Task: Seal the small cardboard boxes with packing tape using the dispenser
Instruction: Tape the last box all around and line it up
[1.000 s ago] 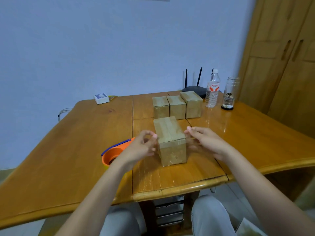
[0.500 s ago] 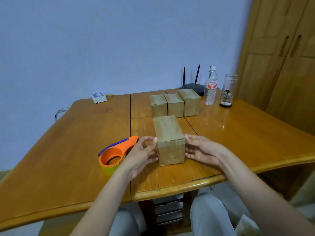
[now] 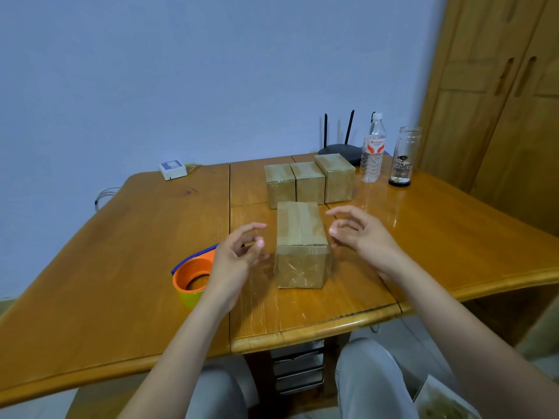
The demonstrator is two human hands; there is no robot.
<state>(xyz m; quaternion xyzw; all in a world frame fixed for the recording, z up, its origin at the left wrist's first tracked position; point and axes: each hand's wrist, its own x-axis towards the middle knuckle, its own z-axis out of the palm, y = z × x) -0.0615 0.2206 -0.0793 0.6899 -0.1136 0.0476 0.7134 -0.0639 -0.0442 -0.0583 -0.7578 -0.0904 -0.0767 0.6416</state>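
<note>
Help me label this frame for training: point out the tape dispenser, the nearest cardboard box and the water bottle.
tape dispenser [image 3: 192, 275]: head view, on its orange rim.
nearest cardboard box [image 3: 298, 225]: head view, on its taped top face.
water bottle [image 3: 373, 149]: head view, on its label.

**What I could not make out**

From my head view, my left grip [image 3: 239, 255] covered the right side of the tape dispenser [image 3: 192, 275], so I saw only part of its orange ring. The row of three boxes [image 3: 308, 181] hid the base of the router [image 3: 340, 149]. The label on the water bottle [image 3: 373, 149] was too small for me to read. The counter [image 3: 121, 267] ran off the left edge, and the paper [image 3: 444, 403] near my knee was cut off at the bottom.
</note>
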